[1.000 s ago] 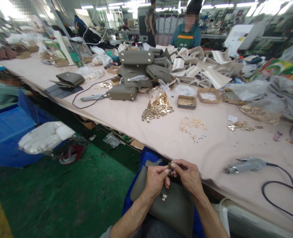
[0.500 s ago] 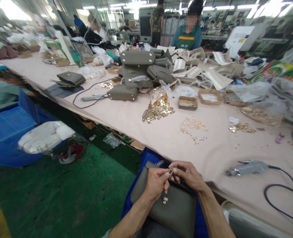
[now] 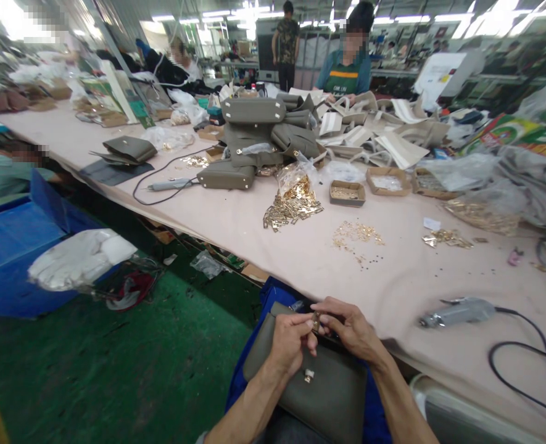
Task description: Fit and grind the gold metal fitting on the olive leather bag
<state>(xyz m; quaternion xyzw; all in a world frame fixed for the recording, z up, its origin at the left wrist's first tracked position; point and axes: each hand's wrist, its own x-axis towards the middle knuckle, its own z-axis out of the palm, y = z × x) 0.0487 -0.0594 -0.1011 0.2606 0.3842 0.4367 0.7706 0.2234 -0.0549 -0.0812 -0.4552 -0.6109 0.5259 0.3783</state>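
A grey-green handbag (image 3: 328,382) rests on my lap over blue cloth (image 3: 240,376), with a small metal clasp (image 3: 308,375) on its face. Above the bag, my left hand (image 3: 291,339) pinches a small gold-coloured metal fitting (image 3: 316,322) between thumb and finger. Opposite it, my right hand (image 3: 349,327) has its fingertips closed on the same fitting. Fingers cover part of the piece, so its full shape is hidden.
On the table (image 3: 273,259) lie a pile of gold fittings (image 3: 293,206), scattered small parts (image 3: 358,233), a small box (image 3: 347,193) and a corded electric screwdriver (image 3: 460,312). Stacked grey-green bags (image 3: 254,132) stand behind. A person in an apron (image 3: 344,77) is across the table.
Both hands stay at the fitting, with the fingers shifting slightly around it. The left fingers have moved up off the bag's clasp, which now shows more fully. The view has shifted a little.
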